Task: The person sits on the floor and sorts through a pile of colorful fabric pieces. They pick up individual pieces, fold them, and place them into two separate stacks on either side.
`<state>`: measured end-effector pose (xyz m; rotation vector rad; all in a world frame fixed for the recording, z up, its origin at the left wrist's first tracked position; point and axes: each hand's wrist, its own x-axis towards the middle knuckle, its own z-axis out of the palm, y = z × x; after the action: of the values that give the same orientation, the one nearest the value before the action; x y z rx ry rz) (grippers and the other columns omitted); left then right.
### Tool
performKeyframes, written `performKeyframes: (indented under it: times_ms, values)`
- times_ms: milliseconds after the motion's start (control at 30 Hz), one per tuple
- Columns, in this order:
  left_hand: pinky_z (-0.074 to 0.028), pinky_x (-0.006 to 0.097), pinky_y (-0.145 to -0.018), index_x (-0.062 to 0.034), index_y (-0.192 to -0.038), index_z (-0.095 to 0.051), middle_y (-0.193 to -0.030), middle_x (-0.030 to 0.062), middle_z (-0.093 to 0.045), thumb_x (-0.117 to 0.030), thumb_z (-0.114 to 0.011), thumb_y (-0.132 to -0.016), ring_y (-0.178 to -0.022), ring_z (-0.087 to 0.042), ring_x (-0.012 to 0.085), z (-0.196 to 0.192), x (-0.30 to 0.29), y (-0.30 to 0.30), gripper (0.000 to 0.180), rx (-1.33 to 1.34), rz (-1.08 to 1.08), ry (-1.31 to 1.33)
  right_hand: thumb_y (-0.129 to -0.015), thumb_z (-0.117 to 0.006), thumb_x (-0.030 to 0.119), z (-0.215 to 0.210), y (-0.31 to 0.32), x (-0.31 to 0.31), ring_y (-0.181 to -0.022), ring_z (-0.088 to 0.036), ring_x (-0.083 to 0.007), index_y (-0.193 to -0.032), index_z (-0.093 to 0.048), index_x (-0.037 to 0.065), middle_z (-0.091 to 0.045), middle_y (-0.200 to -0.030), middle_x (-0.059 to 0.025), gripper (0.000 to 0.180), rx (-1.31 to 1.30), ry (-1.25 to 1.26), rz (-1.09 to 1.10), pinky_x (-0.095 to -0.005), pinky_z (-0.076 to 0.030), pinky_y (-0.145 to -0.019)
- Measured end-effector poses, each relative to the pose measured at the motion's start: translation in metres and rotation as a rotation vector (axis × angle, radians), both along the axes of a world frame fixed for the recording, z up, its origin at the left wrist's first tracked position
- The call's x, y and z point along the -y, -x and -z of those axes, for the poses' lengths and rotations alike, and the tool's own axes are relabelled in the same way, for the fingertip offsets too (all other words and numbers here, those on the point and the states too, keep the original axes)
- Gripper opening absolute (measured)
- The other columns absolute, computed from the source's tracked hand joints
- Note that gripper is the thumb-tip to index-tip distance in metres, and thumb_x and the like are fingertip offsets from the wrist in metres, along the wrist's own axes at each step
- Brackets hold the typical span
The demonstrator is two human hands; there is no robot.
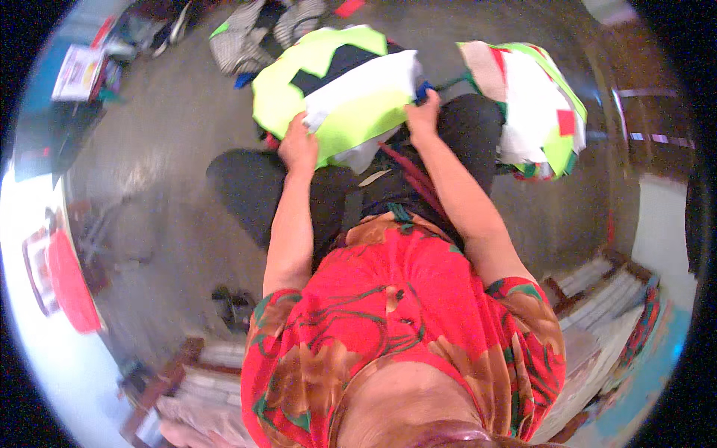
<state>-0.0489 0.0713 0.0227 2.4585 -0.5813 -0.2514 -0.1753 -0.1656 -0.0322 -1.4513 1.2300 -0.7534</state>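
Observation:
A spread of cloth pieces [358, 123] in neon yellow, white and dark navy lies over the space between my bent knees. My left hand [300, 147] is closed on its near left edge, where yellow meets white. At the right edge, beside a bit of blue cloth [423, 92], my right hand [423, 117] grips the same cloth with fingers partly hidden. Whether the pieces are sewn together or only stacked, I cannot tell. Dark red strips [411, 173] hang across my lap below the cloth.
To the right on the grey floor [164, 134] sits a second heap of white, yellow and red cloth [534, 97]. Grey patterned cloth [243, 41] lies beyond. A red chair back [72, 280] stands at left, and wooden slatted seats [590, 287] are behind me.

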Motion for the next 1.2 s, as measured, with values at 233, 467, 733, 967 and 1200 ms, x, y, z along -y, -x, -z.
performKeyframes:
  times_ms: [233, 467, 733, 967, 1200]
  values:
    - [-0.046, 0.036, -0.075, -0.0107, -0.104, -0.055, -0.099, 0.0066, -0.057, -0.003, -0.062, -0.074, -0.086, -0.059, 0.0242, -0.007, -0.007, 0.007, 0.032, 0.238, 0.193, 0.074, -0.065, -0.061, 0.01, -0.085, -0.01, -0.045, -0.101, -0.048, -0.0285, -0.103, -0.059, 0.016, -0.052, -0.105, -0.009, 0.038, -0.473, 0.671, -0.497, -0.0421, -0.038, -0.083]
    - [-0.045, 0.039, -0.073, -0.0098, -0.098, -0.056, -0.093, 0.0086, -0.055, -0.006, -0.062, -0.075, -0.087, -0.056, 0.0296, 0.005, 0.003, 0.011, 0.025, 0.262, 0.309, -0.056, -0.073, -0.06, 0.01, -0.063, -0.001, -0.056, -0.094, -0.053, -0.0297, -0.089, -0.062, 0.01, -0.053, -0.094, -0.0103, 0.016, -0.467, 0.553, -0.7, -0.0412, -0.048, -0.076]
    - [-0.044, 0.042, -0.071, -0.0094, -0.096, -0.054, -0.09, 0.01, -0.054, -0.005, -0.062, -0.073, -0.085, -0.055, 0.0319, 0.004, 0.004, 0.013, 0.025, 0.288, 0.312, -0.006, -0.074, -0.062, 0.012, -0.079, 0.0, -0.053, -0.098, -0.052, -0.0332, -0.097, -0.06, 0.008, -0.053, -0.101, -0.012, 0.023, -0.369, 0.435, -0.69, -0.042, -0.045, -0.084]
    - [-0.045, 0.041, -0.073, -0.0097, -0.097, -0.055, -0.092, 0.0092, -0.054, -0.003, -0.063, -0.072, -0.086, -0.055, 0.0312, -0.001, 0.002, 0.013, 0.027, 0.315, 0.308, -0.008, -0.073, -0.063, 0.004, -0.194, 0.054, 0.003, -0.108, -0.053, -0.0288, -0.103, -0.058, 0.007, -0.057, -0.108, -0.0132, 0.031, 0.1, 0.761, -0.327, -0.0373, -0.041, -0.094]
    - [-0.046, 0.038, -0.073, -0.0095, -0.099, -0.054, -0.092, 0.0097, -0.053, -0.003, -0.06, -0.07, -0.084, -0.057, 0.0269, 0.003, 0.004, 0.013, 0.03, 0.3, 0.321, -0.014, -0.073, -0.067, 0.02, -0.188, 0.192, 0.15, -0.109, -0.051, -0.0325, -0.116, -0.052, 0.004, -0.055, -0.115, -0.0159, 0.047, -0.513, 0.953, 0.126, -0.0405, -0.039, -0.095]
